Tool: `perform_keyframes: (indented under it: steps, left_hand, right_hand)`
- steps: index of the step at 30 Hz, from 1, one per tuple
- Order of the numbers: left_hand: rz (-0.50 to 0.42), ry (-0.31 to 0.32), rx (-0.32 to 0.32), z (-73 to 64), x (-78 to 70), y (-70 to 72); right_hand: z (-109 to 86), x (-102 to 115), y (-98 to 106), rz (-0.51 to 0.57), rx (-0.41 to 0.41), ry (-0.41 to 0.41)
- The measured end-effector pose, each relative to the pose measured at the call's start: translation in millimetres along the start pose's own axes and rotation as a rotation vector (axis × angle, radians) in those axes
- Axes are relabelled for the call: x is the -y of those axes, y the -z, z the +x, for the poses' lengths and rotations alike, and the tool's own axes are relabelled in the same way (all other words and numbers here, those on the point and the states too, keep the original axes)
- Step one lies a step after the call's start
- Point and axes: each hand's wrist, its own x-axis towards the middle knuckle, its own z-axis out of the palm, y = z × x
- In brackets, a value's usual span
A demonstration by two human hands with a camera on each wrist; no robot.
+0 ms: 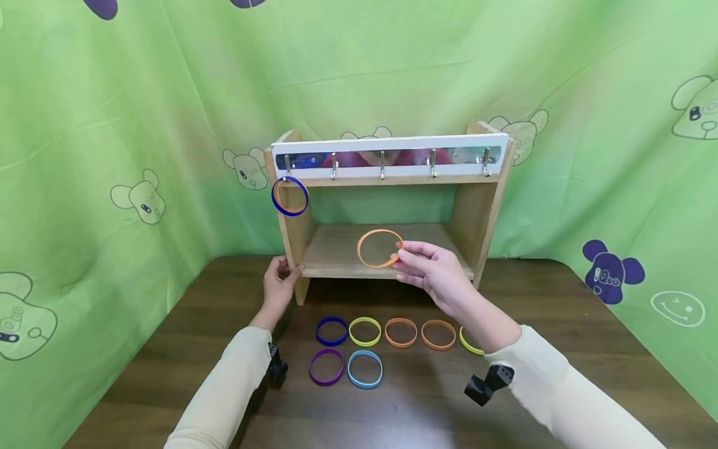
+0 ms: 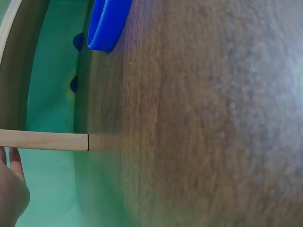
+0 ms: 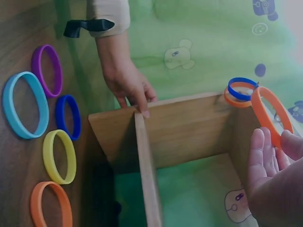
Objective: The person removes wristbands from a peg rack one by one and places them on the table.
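Note:
My right hand pinches an orange wristband between thumb and fingers, in front of the small wooden shelf. The band is held up in the air, apart from the hooks, which shows in the right wrist view too. With the left hand I grip the lower left side panel of the shelf, thumb at the front and fingers on the outer side. A dark blue wristband and an orange one hang together on the leftmost hook. Several other metal hooks along the white rail carry nothing.
On the brown table lie wristbands: dark blue, yellow, two orange, another yellow partly behind my right forearm, purple and light blue. A green patterned curtain hangs behind the shelf.

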Motion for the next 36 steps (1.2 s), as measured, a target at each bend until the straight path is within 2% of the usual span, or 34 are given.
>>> perform_keyframes:
  steps: [6,12,17,20,24,26,32,36]
  left_hand:
    - [0.013,-0.003,0.022,-10.9,-21.5,0.8]
    - [0.02,-0.006,0.031,-12.9,-27.5,-1.5]
    - [0.024,-0.025,0.016,-11.7,-25.7,-0.8]
    - [0.006,-0.025,0.008,-5.0,-14.3,-0.2]
    - [-0.001,0.007,0.0,4.6,2.0,-0.3]
    - [0.004,0.014,-0.006,6.3,4.9,-0.7]
    - [0.01,0.016,-0.012,6.6,8.7,-1.3]
    - [0.017,0.009,-0.005,3.3,-0.2,-0.1]
  right_hand:
    - [-13.8,-11,14,-0.026,0.026,-0.033]
    - [-29.4,-22,28,-0.069,0.03,-0.064]
    - [-38.7,-32,39,-0.132,0.032,-0.094]
    - [-42.5,-37,45,-0.153,0.036,-0.105]
    - [-48.0,-40,53,-0.149,0.038,-0.116]
    - [-51.1,-41,57,-0.16,0.037,-0.124]
    - [-60.3,-49,69,-0.216,0.044,-0.156]
    - [-64.9,-58,75,-0.223,0.065,-0.18]
